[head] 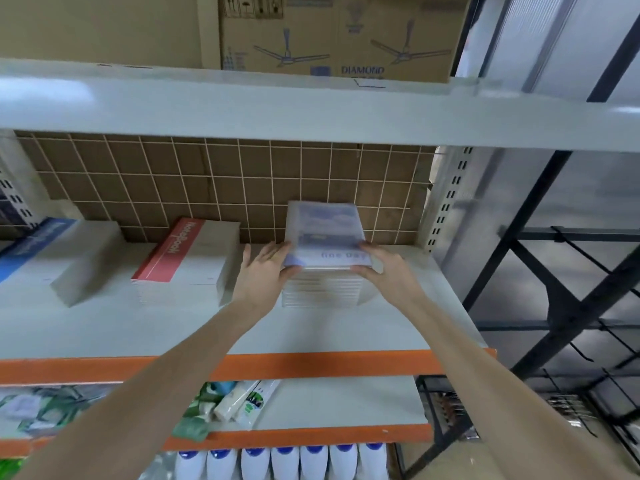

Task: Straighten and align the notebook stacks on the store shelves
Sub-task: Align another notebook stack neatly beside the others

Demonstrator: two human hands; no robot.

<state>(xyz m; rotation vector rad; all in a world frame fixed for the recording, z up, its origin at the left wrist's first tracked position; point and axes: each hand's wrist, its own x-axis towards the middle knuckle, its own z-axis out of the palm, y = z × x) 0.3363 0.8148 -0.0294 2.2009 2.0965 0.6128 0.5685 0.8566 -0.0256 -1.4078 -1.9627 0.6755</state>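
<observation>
A stack of pale blue-covered notebooks point(325, 233) in clear wrap stands on the white shelf point(311, 327), near the wire grid at the back. My left hand point(263, 271) holds the stack's left near corner, thumb under the top notebooks. My right hand point(384, 271) grips the right near corner. The upper notebooks sit slightly askew over the lower ones. To the left lie a red-spined notebook stack point(187, 258) and a blue-spined stack point(45, 251).
An upper shelf point(311, 109) overhangs closely, with a ceiling-fan carton point(339, 36) on it. The shelf has an orange front edge point(311, 365). Below are tubes and packets point(239, 400) and white bottles with blue caps point(284, 462). A black metal rack point(561, 306) stands to the right.
</observation>
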